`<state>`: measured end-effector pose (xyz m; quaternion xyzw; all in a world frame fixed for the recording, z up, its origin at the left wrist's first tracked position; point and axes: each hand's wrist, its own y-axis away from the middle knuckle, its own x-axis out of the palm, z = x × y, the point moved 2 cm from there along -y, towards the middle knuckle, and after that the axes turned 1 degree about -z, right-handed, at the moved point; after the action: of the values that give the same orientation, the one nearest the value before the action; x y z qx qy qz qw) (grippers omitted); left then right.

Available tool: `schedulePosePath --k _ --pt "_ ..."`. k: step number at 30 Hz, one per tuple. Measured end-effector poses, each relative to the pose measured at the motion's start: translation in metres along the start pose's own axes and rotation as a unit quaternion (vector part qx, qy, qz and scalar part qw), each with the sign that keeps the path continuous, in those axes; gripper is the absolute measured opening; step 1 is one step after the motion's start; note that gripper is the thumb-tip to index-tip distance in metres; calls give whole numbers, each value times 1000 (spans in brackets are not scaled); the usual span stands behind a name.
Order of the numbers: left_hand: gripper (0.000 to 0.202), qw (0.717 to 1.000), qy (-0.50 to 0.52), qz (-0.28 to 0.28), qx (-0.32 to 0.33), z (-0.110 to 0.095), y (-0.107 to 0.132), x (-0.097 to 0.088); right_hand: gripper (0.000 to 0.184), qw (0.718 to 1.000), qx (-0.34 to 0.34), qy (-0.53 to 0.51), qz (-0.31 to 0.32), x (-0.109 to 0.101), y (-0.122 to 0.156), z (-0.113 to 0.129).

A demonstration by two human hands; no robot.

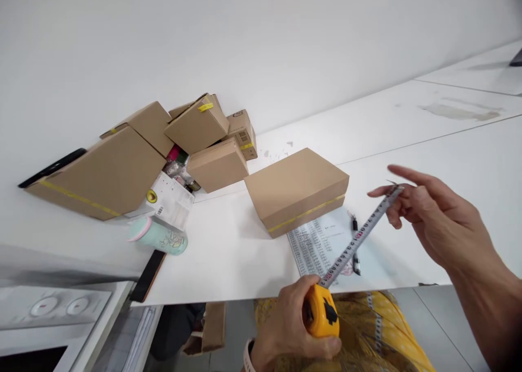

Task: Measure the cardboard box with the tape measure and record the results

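Observation:
My left hand [285,320] is wrapped round the yellow case of a tape measure [325,309], low in front of the table's near edge. From the case the marked metal blade [359,239] runs up and to the right. At its hooked end, my right hand [432,211] pinches the blade, with the index finger stretched out. Just beyond the blade, a closed cardboard box [299,184] with a yellow strip lies on the white table. The box rests partly on a printed sheet [322,241]. A black pen [355,244] lies behind the blade, partly hidden by it.
Several cardboard boxes [198,124] are piled against the wall at the left. A mint tumbler [159,236] with a pink rim leans near a white package [171,200] and a black strip [149,274]. A white appliance with knobs [57,307] stands at lower left.

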<state>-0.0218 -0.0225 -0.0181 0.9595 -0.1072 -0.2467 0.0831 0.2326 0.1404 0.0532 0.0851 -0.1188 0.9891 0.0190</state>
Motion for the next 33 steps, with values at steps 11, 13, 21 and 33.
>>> schedulePosePath --k 11,13,21,33 --pt "112 998 53 11 -43 -8 4 4 27 997 57 38 37 -16 36 -28" --pt "121 996 81 -16 -47 -9 2 7 21 990 34 66 120 0 54 -31" --pt "99 967 -20 -191 165 -42 -19 -28 39 955 46 279 85 7 58 -80" --pt "48 864 -359 -330 126 -86 -153 -107 35 815 81 555 144 -8 22 -131"
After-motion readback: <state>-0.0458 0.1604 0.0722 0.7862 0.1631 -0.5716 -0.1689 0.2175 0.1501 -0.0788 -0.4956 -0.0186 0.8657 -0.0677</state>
